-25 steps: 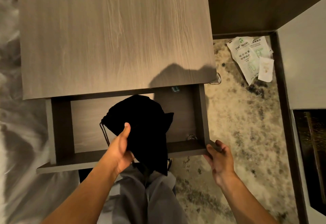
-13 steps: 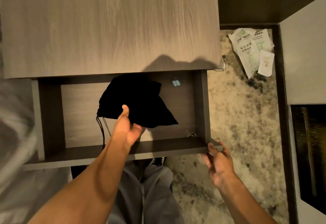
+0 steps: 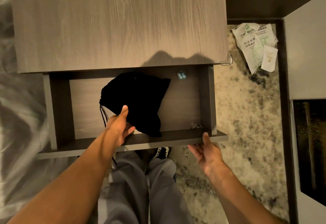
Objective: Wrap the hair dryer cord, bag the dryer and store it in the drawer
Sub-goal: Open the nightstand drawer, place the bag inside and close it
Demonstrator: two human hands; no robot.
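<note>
Lowered into the drawer (image 3: 204,100), black bag (image 3: 135,100) hides left hand (image 3: 120,128) fingers; right hand (image 3: 206,151) spread.

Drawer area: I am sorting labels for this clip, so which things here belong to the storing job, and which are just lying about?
Part of the job:
black drawstring bag
open drawer
left hand on the bag
right hand at the drawer front

Just lying about:
white packets on the floor
small square item at the drawer's back
</note>
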